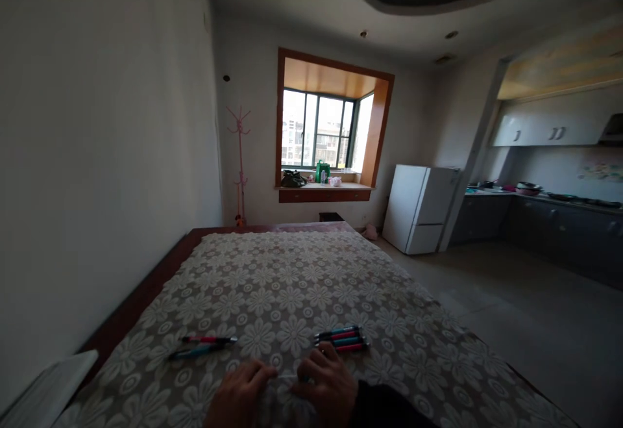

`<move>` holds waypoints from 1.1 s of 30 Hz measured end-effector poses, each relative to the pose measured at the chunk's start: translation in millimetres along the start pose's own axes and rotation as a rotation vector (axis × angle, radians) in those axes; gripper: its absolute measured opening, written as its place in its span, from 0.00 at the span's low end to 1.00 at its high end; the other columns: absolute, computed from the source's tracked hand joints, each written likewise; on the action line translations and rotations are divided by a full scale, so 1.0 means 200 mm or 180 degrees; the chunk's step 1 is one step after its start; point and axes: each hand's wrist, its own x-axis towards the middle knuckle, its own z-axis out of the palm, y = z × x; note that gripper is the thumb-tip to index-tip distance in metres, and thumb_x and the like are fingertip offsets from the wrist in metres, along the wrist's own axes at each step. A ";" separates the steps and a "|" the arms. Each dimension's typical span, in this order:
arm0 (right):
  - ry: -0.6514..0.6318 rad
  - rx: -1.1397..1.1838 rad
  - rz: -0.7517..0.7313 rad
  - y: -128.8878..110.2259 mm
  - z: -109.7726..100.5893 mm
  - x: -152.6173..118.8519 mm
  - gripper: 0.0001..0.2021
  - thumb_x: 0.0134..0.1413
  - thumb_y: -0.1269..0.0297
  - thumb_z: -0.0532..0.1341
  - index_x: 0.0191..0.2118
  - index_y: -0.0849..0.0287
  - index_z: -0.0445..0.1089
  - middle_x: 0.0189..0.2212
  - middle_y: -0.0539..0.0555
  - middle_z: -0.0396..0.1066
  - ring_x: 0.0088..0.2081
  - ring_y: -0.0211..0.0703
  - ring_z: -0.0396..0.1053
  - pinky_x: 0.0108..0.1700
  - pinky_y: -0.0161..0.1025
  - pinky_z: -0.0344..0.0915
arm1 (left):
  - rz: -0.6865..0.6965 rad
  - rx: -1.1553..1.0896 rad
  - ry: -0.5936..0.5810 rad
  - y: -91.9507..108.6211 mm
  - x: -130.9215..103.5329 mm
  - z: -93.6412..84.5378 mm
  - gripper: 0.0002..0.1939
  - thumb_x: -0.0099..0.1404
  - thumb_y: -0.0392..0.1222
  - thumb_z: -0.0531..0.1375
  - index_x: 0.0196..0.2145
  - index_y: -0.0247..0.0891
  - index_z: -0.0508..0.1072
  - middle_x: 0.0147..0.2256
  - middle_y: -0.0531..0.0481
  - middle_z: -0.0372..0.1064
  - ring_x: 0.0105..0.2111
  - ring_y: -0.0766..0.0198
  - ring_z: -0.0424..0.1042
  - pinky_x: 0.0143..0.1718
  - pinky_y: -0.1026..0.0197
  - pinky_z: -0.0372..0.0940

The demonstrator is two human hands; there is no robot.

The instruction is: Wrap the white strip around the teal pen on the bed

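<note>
Near the front of the table, my left hand [239, 392] and my right hand [329, 381] face each other with curled fingers. A thin, pale, see-through strip [287, 376] spans the gap between their fingertips; both hands seem closed on its ends, and its kind is too faint to tell. Just beyond my right hand lie several red and teal pens [343, 332] side by side. Ahead of my left hand, a red pen [209, 339] and a teal pen [197, 352] lie roughly parallel.
A floral cloth [292, 285] covers the long table. At the left edge sits a pale flat object [63, 382] by the wall. Beyond the table are a pink coat stand [241, 155], a window sill [326, 188] with items and a white fridge [418, 210].
</note>
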 end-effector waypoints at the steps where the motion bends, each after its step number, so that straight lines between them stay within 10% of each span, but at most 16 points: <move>1: -0.0129 0.0070 0.0119 -0.01 -0.07 0.00 0.05 0.61 0.58 0.64 0.43 0.45 0.73 0.36 0.48 0.74 0.38 0.44 0.66 0.46 0.48 0.55 | 0.0013 -0.0037 -0.0037 0.01 -0.01 -0.02 0.34 0.54 0.23 0.51 0.51 0.54 0.73 0.49 0.54 0.75 0.49 0.58 0.73 0.50 0.55 0.63; 11: -0.1146 0.0493 0.0569 0.02 -0.30 0.02 0.16 0.55 0.73 0.61 0.47 0.46 0.74 0.43 0.51 0.74 0.45 0.48 0.66 0.51 0.50 0.49 | 0.0257 -0.0201 -0.0176 0.02 -0.01 -0.08 0.38 0.50 0.22 0.51 0.54 0.52 0.72 0.50 0.49 0.72 0.50 0.55 0.71 0.52 0.50 0.62; 16: -0.1081 0.0438 0.0893 0.00 -0.37 0.05 0.11 0.58 0.71 0.58 0.44 0.51 0.72 0.41 0.52 0.73 0.44 0.47 0.67 0.47 0.47 0.52 | 0.0334 -0.0354 -0.0059 0.02 -0.02 -0.07 0.24 0.65 0.27 0.48 0.53 0.47 0.70 0.48 0.49 0.74 0.48 0.55 0.72 0.50 0.50 0.65; 22: -0.1098 0.0425 0.1248 -0.04 -0.33 0.06 0.06 0.61 0.58 0.62 0.43 0.50 0.71 0.39 0.50 0.73 0.43 0.47 0.68 0.44 0.45 0.52 | 0.0648 -0.0416 0.0050 0.02 -0.02 -0.04 0.19 0.69 0.29 0.49 0.46 0.49 0.73 0.46 0.53 0.75 0.47 0.56 0.73 0.49 0.51 0.66; 33: -0.1208 0.0823 0.1273 -0.04 -0.29 0.05 0.04 0.59 0.63 0.62 0.40 0.51 0.72 0.38 0.48 0.73 0.42 0.44 0.69 0.43 0.42 0.53 | 0.0458 -0.1026 0.0204 0.02 -0.02 -0.05 0.13 0.67 0.30 0.52 0.45 0.43 0.68 0.41 0.50 0.74 0.44 0.61 0.74 0.48 0.56 0.68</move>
